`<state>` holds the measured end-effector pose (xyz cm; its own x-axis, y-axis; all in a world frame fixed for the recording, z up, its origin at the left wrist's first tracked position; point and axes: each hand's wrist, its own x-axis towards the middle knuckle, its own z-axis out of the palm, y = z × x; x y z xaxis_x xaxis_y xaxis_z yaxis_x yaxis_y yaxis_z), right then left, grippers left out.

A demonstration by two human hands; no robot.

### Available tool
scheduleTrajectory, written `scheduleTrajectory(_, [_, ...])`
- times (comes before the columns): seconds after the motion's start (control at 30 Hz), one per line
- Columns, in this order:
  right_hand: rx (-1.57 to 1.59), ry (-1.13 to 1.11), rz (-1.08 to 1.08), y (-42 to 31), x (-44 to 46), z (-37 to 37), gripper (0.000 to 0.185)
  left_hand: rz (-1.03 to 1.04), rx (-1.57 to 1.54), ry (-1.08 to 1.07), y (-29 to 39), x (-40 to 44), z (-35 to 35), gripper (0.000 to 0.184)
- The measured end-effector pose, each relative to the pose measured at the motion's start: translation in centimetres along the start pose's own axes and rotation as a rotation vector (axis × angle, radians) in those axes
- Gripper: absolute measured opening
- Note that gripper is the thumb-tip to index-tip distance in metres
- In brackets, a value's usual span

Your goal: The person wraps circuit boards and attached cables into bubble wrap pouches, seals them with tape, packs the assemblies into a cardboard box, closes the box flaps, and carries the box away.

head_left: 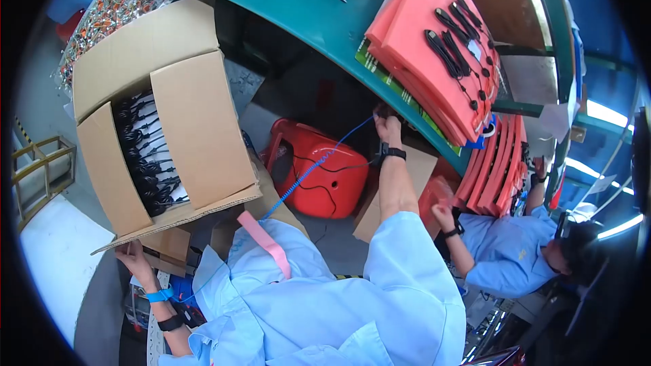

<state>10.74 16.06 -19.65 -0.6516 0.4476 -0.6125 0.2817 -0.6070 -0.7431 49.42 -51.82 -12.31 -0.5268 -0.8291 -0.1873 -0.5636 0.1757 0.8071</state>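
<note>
At the lower left, my left hand point(135, 261) is at the bottom edge of an open cardboard box point(200, 129), its fingers partly hidden beneath a flap. Black cables point(139, 156) lie in rows inside the box, with white material between them. My right hand point(386, 124) is at the edge of the green table point(291, 10); its fingers are too small and dark to make out. A coiled blue cord point(305, 177) runs from near that hand down toward my lap. A blue band point(161, 295) circles my left wrist.
A red stool point(325, 179) stands under the table. Pink foam sheets point(420, 34) with black cables point(444, 51) on top lie at the upper right. A co-worker in a blue shirt point(508, 251) is at the right. Many small parts point(112, 17) are piled at the upper left.
</note>
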Motion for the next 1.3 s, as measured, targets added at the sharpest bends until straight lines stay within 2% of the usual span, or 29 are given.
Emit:
scheduleTrajectory(0.13, [-0.105, 0.002, -0.107, 0.1, 0.2, -0.6, 0.025, -0.066, -0.031, 0.006, 0.6, -0.7, -0.5, 0.049])
scheduleTrajectory(0.23, [-0.228, 0.011, -0.2, 0.2, -0.5, -0.4, 0.013, -0.116, -0.024, 0.01, 1.3, -1.5, -0.3, 0.052])
scheduleTrajectory(0.37, [-0.458, 0.226, -0.192, 1.2, -1.7, 0.7, 0.01, -0.121, -0.017, 0.135, 1.0, -2.6, 0.8, 0.06])
scheduleTrajectory(0.43, [-0.7, 0.1, -0.141, 2.9, -3.0, 0.2, 0.014, -0.084, -0.002, 0.22, 1.8, -2.6, 0.8, 0.064])
scheduleTrajectory(0.5, [-1.084, -0.222, -0.456, 7.5, -3.5, -0.7, 0.017, -0.108, -0.236, 0.293, 4.6, -3.0, 1.8, 0.081])
scheduleTrajectory(0.53, [-1.194, -0.411, -0.413, 8.6, -6.1, 2.0, 0.021, -0.117, -0.236, 0.32, 5.0, -2.8, 1.6, 0.081])
scheduleTrajectory(0.57, [-1.298, -0.604, -0.37, 9.4, -9.0, 4.5, 0.025, 0.004, -0.14, 0.311, 5.3, -2.6, 1.4, 0.083])
scheduleTrajectory(0.6, [-1.249, -0.678, -0.329, 10.2, -10.7, 7.7, 0.027, 0.124, -0.04, 0.301, 5.5, -2.0, 1.1, 0.084])
scheduleTrajectory(0.63, [-1.202, -0.754, -0.283, 10.9, -11.9, 11.3, 0.028, 0.113, -0.035, 0.331, 5.9, -1.2, 0.9, 0.084])
scheduleTrajectory(0.7, [-1.053, -0.855, -0.277, 11.4, -14.4, 20.0, 0.029, 0.303, 0.113, 0.24, 6.5, 0.4, 0.0, 0.069])
scheduleTrajectory(0.73, [-1.089, -0.885, -0.229, 11.4, -15.3, 24.2, 0.031, 0.288, 0.124, 0.267, 5.6, 1.3, -0.9, 0.069])
scheduleTrajectory(0.8, [-1.143, -0.959, -0.176, 12.3, -15.6, 30.5, 0.033, 0.061, -0.023, -0.055, 2.4, 2.5, -2.5, 0.045])
scheduleTrajectory(0.87, [-1.208, -1.15, -0.133, 14.5, -15.6, 35.1, 0.036, 0.026, -0.215, -0.095, 0.9, 2.8, -2.1, 0.03])
scheduleTrajectory(0.9, [-1.218, -1.213, -0.111, 16.0, -16.2, 36.1, 0.036, -0.023, -0.292, -0.049, 0.1, 2.5, -1.8, 0.026])
scheduleTrajectory(0.93, [-1.135, -1.158, -0.115, 17.3, -16.5, 36.5, 0.038, -0.062, -0.373, -0.014, -0.3, 2.5, -0.9, 0.022])
scheduleTrajectory(1.0, [-0.984, -1.024, -0.125, 18.9, -16.6, 36.5, 0.042, -0.038, -0.345, 0.27, 0.0, 2.5, 1.5, 0.028])
scheduleTrajectory(1.03, [-1.007, -1.056, -0.116, 19.0, -16.4, 36.5, 0.042, -0.062, -0.35, 0.302, 1.4, 2.3, 2.0, 0.028])
scheduleTrajectory(1.1, [-1.071, -1.024, -0.156, 18.8, -16.0, 37.1, 0.043, -0.083, -0.072, 0.307, 4.2, 2.2, 2.0, 0.055])
scheduleTrajectory(1.17, [-1.137, -1.07, -0.183, 18.5, -16.5, 38.2, 0.041, -0.161, -0.022, 0.352, 5.4, 0.2, 2.6, 0.074])
scheduleTrajectory(1.27, [-1.131, -1.244, -0.167, 18.9, -15.9, 39.8, 0.038, -0.3, 0.011, 0.429, 5.7, -3.8, 4.1, 0.072])
scheduleTrajectory(1.3, [-1.139, -1.303, -0.163, 18.9, -16.1, 40.5, 0.037, -0.379, 0.005, 0.394, 6.4, -4.8, 3.9, 0.069])
